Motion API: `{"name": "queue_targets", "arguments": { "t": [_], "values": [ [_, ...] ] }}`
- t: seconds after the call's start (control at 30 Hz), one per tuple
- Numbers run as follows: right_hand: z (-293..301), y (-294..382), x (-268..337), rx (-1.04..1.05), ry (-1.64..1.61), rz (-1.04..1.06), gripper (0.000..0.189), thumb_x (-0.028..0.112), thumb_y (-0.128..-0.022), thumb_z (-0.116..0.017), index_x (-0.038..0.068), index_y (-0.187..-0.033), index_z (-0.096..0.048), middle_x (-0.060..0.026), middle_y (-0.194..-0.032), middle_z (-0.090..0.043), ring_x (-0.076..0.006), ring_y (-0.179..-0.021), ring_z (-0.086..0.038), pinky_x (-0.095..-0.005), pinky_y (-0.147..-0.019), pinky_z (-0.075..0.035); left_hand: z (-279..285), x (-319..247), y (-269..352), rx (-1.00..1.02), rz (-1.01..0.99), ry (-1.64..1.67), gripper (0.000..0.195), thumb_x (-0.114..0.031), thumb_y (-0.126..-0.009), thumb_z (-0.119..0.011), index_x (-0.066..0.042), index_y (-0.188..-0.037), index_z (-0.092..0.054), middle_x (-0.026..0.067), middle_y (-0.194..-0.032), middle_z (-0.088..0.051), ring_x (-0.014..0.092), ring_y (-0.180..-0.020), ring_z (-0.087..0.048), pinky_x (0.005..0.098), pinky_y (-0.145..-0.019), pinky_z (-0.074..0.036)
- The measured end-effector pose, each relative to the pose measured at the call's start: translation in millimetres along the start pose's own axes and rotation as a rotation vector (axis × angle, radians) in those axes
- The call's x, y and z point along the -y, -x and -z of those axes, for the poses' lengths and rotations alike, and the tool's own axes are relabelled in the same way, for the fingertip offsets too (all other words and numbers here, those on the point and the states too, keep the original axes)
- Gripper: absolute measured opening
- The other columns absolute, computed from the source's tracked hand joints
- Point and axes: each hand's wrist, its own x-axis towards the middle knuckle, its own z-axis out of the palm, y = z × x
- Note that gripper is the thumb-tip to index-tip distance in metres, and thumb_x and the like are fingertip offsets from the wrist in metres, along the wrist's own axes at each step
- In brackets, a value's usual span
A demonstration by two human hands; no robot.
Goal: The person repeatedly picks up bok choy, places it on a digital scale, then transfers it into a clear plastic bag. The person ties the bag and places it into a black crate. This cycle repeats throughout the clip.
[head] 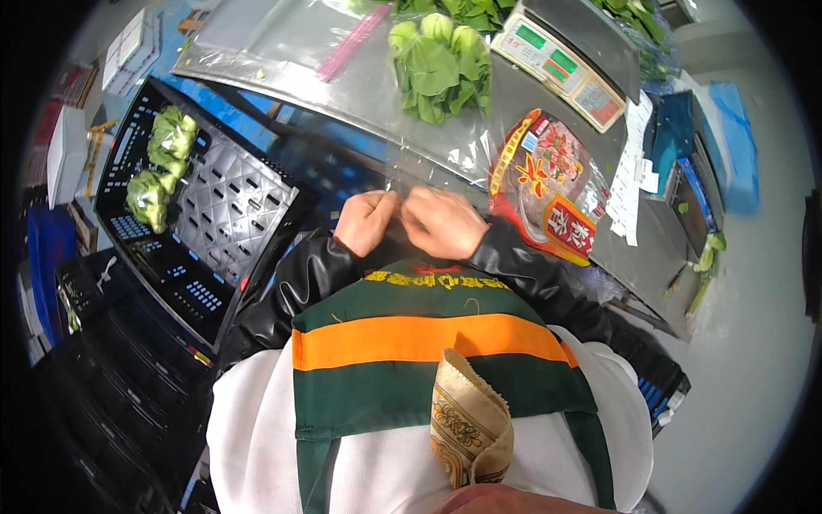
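Note:
My left hand [367, 221] and my right hand [442, 220] are side by side in front of my apron, both closed on the near end of a clear plastic bag [429, 168]. The right hand is slightly blurred. Inside the bag's far part lies a bunch of leafy greens [437, 74], pale stem ends pointing away from me. The bag stretches from the steel table [347, 106] over its near edge to my fingers. Close to my right wrist lies a printed red food package [546, 183].
A digital scale [559, 67] stands at the back right, with paper strips [632, 167] beside it. A black plastic crate [225, 199] on the left holds bagged greens [172, 142]. A pink strip bundle [354, 44] and more loose greens [449, 9] lie farther back.

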Motion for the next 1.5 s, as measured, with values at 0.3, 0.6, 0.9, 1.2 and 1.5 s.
{"name": "queue_targets", "arguments": {
  "t": [0.3, 0.6, 0.9, 1.2, 1.5],
  "values": [
    [124.1, 259.5, -19.5, 0.898, 0.374, -1.02, 0.031, 0.02, -0.082, -0.062, 0.008, -0.11, -0.066, -0.0196, -0.092, -0.066, -0.0361, -0.083, -0.064, -0.0471, -0.072, -0.051, 106.7, -26.5, -18.6, -0.145, -0.147, -0.486, 0.047, -0.019, -0.087, -0.069, 0.002, -0.126, -0.054, 0.0136, -0.108, -0.064, 0.022, -0.099, -0.063, 0.0315, -0.088, -0.049],
    [72.0, 27.7, -96.3, 0.148, 0.464, 0.155, 0.025, 0.015, -0.088, -0.058, 0.007, -0.11, -0.064, -0.0094, -0.121, -0.061, -0.0271, -0.117, -0.055, -0.042, -0.102, -0.04, 58.8, -65.9, -91.3, 0.352, -0.992, -1.212, 0.034, -0.009, -0.084, -0.061, -0.01, -0.117, -0.064, 0.0126, -0.122, -0.06, 0.029, -0.12, -0.052, 0.0455, -0.105, -0.037],
    [72.9, -7.4, -96.3, -0.497, -0.73, -0.515, 0.021, 0.016, -0.1, -0.049, 0.0, -0.094, -0.059, -0.004, -0.08, -0.061, -0.0108, -0.074, -0.058, -0.0247, -0.069, -0.047, 28.0, -21.1, -74.7, -0.169, 0.026, 0.121, 0.038, -0.035, -0.098, -0.053, -0.001, -0.094, -0.069, -0.0002, -0.072, -0.061, 0.008, -0.066, -0.053, 0.023, -0.064, -0.042],
    [72.4, -51.8, -134.8, -0.604, -0.852, -0.755, 0.029, 0.026, -0.1, -0.049, 0.004, -0.082, -0.056, 0.0009, -0.065, -0.051, -0.0068, -0.055, -0.047, -0.0214, -0.051, -0.038, 25.3, -44.1, -99.1, -0.481, -0.298, 0.262, 0.013, -0.015, -0.093, -0.063, -0.002, -0.096, -0.063, -0.0046, -0.075, -0.058, 0.003, -0.064, -0.048, 0.0185, -0.06, -0.037],
    [32.8, -46.2, -188.3, -0.351, -0.246, -0.535, 0.023, 0.022, -0.092, -0.057, -0.001, -0.088, -0.059, -0.0194, -0.068, -0.059, -0.033, -0.061, -0.058, -0.0382, -0.06, -0.046, -18.7, -78.7, -99.0, -0.123, -0.717, -1.224, 0.061, -0.031, -0.079, -0.071, -0.015, -0.134, -0.05, 0.0143, -0.138, -0.046, 0.034, -0.131, -0.04, 0.058, -0.105, -0.028]
  ]
}}
